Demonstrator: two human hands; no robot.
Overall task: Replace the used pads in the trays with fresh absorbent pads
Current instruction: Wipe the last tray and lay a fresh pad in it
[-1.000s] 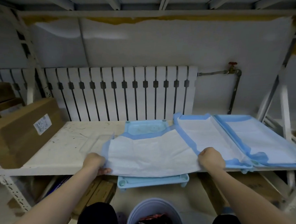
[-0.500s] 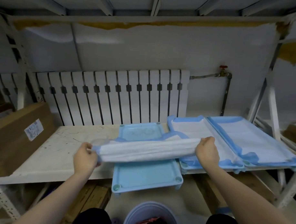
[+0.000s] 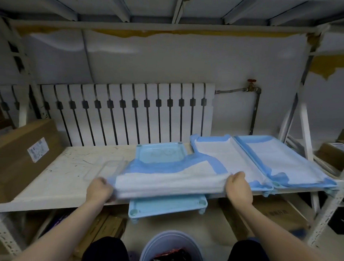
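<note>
Trays: three, light blue moulded plastic, rectangular, with raised rims, round corner sockets and short feet. All three sit side by side on the white, scuffed shelf (image 3: pixel 68 165).

- Left tray (image 3: pixel 160 152): bare glossy floor at the far end. Its near end (image 3: pixel 168 207) overhangs the shelf edge.
- Middle tray (image 3: pixel 259 189) and right tray (image 3: pixel 264 136): each is lined.

Pads: three, soft sheets with a white quilted centre and a blue film border.

- Middle pad (image 3: pixel 228 157) and right pad (image 3: pixel 283 159) each lie flat in a tray, borders rumpled at the near corners.
- Held pad (image 3: pixel 165 175): partly folded in layers, stretched across and above the left tray. Its far blue edge sags onto the tray.

Hands: two, bare.

- Left hand (image 3: pixel 100 190): motion-blurred. Grip closed on the held pad's near left corner.
- Right hand (image 3: pixel 238 188): grip closed on the near right corner, fingers curled under the edge.

Also noted:

- One brown cardboard box (image 3: pixel 16 156) with a white label stands on the shelf's left end.
- One white ribbed radiator (image 3: pixel 129 113) is behind, with a grey pipe and a red-handled valve (image 3: pixel 251 85).
- One round pale blue bucket (image 3: pixel 171 241) is on the floor below, with dark and red contents.
- More cardboard boxes are under the shelf.
</note>
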